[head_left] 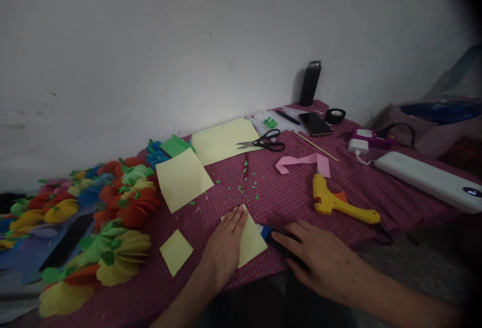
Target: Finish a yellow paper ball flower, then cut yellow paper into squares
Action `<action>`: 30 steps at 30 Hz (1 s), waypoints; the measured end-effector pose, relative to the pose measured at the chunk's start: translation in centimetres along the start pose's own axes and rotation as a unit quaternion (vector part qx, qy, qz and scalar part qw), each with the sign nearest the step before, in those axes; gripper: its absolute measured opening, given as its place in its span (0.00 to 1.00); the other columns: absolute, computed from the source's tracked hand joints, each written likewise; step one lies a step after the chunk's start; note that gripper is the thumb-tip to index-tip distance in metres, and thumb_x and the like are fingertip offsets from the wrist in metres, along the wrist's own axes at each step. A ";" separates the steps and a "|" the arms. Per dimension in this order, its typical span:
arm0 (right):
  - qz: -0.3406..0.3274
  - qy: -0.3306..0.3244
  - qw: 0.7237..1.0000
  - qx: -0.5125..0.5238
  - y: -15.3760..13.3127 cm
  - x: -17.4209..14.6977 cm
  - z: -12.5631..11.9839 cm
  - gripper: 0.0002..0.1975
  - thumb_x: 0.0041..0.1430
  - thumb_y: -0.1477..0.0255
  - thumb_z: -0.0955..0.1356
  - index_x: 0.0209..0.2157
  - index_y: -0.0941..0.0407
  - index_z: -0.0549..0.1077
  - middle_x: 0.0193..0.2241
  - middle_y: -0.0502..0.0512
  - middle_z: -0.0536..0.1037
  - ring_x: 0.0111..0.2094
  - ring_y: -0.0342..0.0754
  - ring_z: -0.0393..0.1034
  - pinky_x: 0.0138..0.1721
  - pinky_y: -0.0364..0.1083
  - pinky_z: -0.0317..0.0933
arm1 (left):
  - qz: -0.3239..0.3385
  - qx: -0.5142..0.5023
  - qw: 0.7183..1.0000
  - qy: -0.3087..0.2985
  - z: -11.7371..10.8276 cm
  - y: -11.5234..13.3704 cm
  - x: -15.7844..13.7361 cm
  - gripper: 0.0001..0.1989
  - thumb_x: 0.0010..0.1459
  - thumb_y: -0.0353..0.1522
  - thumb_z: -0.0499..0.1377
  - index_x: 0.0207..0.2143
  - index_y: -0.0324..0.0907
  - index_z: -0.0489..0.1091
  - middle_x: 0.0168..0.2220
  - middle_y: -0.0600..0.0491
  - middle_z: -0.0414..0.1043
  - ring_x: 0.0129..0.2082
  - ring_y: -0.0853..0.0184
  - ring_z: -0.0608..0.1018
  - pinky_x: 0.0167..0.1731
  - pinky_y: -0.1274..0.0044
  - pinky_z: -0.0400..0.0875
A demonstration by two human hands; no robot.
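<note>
My left hand [226, 240] lies flat, fingers stretched out, on a folded-looking pale yellow paper piece [251, 241] near the table's front edge. From the right, my right hand [314, 255] is closed around a blue and black utility knife [268, 232]. Its pale tip is at the paper's right edge; the handle is mostly hidden under my fingers. A small yellow paper square [176, 252] lies left of my left hand, and a larger yellow sheet [184, 180] is behind it. Small green paper scraps [241, 189] are scattered beyond my fingertips.
Colourful paper pumpkins [139, 205] crowd the left side. Black scissors [267, 141] rest partly on a big yellow sheet [214, 142]. To the right are a yellow glue gun [331, 202], a pink strip [305, 161], a phone [315, 123], a power strip [372, 137] and a black bottle [311, 84].
</note>
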State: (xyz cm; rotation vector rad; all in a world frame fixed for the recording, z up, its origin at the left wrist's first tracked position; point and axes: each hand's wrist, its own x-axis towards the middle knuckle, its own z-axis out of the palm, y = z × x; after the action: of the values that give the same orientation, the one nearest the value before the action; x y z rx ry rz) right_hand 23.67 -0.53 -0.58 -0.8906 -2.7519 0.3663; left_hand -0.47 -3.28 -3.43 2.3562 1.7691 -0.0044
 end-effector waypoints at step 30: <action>-0.010 0.019 1.000 -0.002 1.2 1.4 0.1 0.24 0.52 0.75 0.63 0.53 0.55 0.62 0.38 0.58 0.69 0.39 0.50 0.62 0.38 0.49 0.59 | -0.005 -0.004 1.000 -0.011 -0.7 0.4 0.3 0.35 0.48 0.18 0.42 0.60 0.39 0.46 0.63 0.53 0.40 0.62 0.66 0.44 0.58 0.68 0.49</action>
State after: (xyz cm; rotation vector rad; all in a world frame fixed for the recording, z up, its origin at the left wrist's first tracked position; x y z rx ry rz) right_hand 23.19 1.24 -0.81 -0.8610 -2.7270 0.3360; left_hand -0.11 -3.00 -2.70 2.3334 1.7671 -0.0251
